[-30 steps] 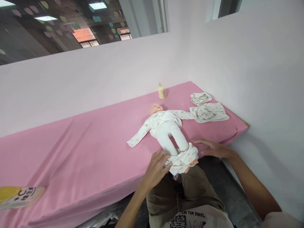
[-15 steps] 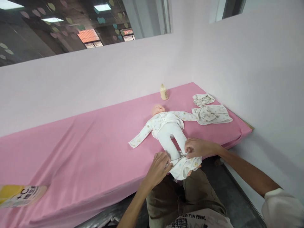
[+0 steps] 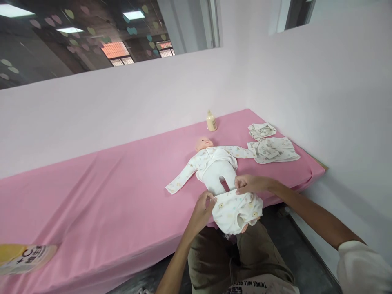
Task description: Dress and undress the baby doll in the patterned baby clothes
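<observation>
A baby doll lies on its back on the pink-covered table, dressed in a long-sleeved patterned top. Small patterned baby pants surround its lower legs, which reach the table's front edge; a little of one foot shows below them. My left hand pinches the waistband at its left side. Across the legs, my right hand is closed on the same waistband at the right. The doll's shins are hidden inside the cloth.
A pale yellow bottle stands behind the doll's head. Two folded patterned cloths lie by the right wall, close to one sleeve. A yellow and white package lies at the left front. The pink sheet has creases on the left.
Both hands have drawn the pants' waistband up the doll's legs, away from me. The bunched cloth has spread out and covers more of the shins.
</observation>
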`<state>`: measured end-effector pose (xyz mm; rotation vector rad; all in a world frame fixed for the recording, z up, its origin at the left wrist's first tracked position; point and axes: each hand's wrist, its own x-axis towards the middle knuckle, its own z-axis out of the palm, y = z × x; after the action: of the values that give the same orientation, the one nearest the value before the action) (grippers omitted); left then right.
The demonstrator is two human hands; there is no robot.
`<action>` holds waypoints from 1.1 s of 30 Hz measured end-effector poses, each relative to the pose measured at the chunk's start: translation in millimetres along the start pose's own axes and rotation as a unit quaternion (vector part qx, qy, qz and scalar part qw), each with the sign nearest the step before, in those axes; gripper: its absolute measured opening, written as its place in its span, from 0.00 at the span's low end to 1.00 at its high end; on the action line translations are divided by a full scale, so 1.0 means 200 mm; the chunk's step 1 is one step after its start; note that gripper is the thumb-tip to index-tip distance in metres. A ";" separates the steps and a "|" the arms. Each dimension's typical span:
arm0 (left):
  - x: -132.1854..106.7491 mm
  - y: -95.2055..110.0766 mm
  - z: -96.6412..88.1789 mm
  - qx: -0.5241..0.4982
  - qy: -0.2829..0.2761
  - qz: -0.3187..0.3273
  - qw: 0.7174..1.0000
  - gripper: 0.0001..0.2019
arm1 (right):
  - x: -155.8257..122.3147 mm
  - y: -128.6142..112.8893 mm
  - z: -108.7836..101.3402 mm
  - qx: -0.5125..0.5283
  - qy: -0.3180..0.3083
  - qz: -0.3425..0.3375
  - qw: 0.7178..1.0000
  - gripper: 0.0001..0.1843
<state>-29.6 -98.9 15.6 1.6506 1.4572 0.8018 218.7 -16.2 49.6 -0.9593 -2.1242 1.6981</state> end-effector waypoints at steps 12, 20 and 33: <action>0.08 -0.08 -0.07 0.042 -0.020 0.007 0.999 0.15 | 0.05 0.26 -0.11 -0.111 0.091 -0.023 0.989 0.24; 0.08 -0.07 -0.02 -0.045 -0.003 0.001 0.999 0.12 | 0.22 0.19 -0.02 -0.148 0.249 -0.141 0.947 0.22; 0.15 -0.11 -0.05 -0.089 0.124 0.000 0.988 0.03 | 0.37 0.28 0.00 -0.069 0.355 -0.137 0.922 0.25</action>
<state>-44.1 -66.8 1.0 1.4562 1.5054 1.1366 182.0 36.2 -18.5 -1.0472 -1.7765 0.8787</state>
